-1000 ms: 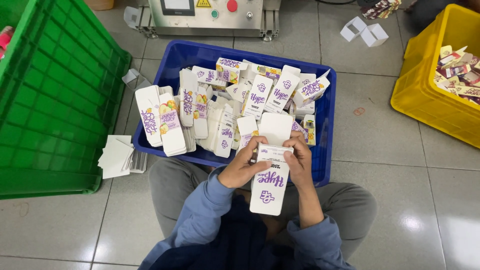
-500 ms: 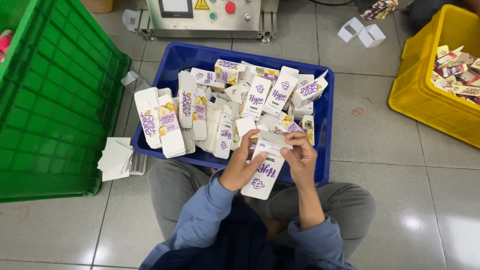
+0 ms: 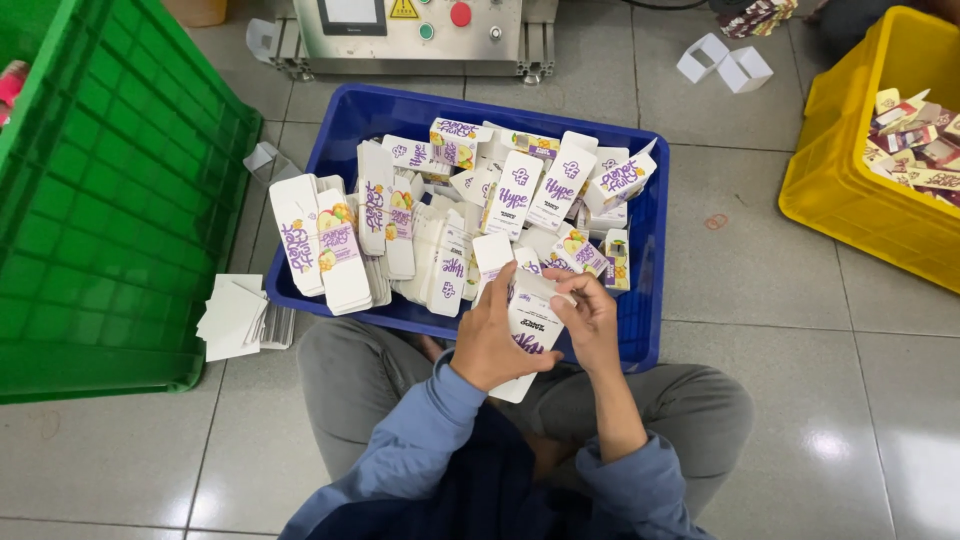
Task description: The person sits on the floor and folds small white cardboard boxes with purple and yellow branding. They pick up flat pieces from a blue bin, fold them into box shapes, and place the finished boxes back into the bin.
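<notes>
My left hand [image 3: 495, 335] and my right hand [image 3: 590, 322] both grip one flat white carton [image 3: 532, 325] with purple print, held over my lap at the near edge of the blue crate [image 3: 645, 250]. The left hand wraps the carton's left side; the right hand's fingers pinch its upper right flap. The crate holds several more white and purple cartons [image 3: 450, 215], some flat in upright stacks, some folded into boxes.
A green crate [image 3: 110, 200] lies tipped at the left. A small stack of white cards [image 3: 235, 315] rests on the tiled floor beside it. A yellow crate [image 3: 850, 170] with cartons stands at the right. A metal machine [image 3: 410, 30] sits beyond the blue crate.
The carton has swung from lying flat toward me to more upright against the crate's edge. Both hands have closed in tighter around it.
</notes>
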